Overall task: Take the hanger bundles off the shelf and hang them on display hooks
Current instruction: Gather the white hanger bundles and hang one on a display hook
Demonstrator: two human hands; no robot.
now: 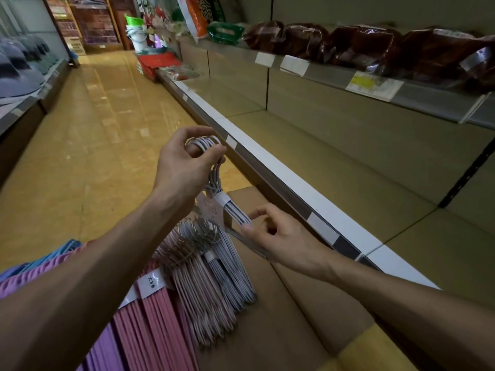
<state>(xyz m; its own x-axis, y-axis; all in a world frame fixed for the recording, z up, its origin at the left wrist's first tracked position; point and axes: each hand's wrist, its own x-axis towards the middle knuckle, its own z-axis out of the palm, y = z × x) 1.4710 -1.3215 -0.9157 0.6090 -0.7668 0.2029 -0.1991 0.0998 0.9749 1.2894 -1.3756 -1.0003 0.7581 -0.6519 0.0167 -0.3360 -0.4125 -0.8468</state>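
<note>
Both hands carry one grey hanger bundle: the left hand has its grip curled round the hooks up top, the right hand pinches the lower shoulder end. Its long axis slopes down toward the right hand, beside the shelf edge. Below hang at least three more bundles; no display hook is visible.

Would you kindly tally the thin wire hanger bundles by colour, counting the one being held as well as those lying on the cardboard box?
Pale grey: 2, the held grey bundle and the lying grey bundle
Pale pink: 1, the pink wire bundle
Total: 3, though the lying ones overlap, so the count is my best reading.
</note>
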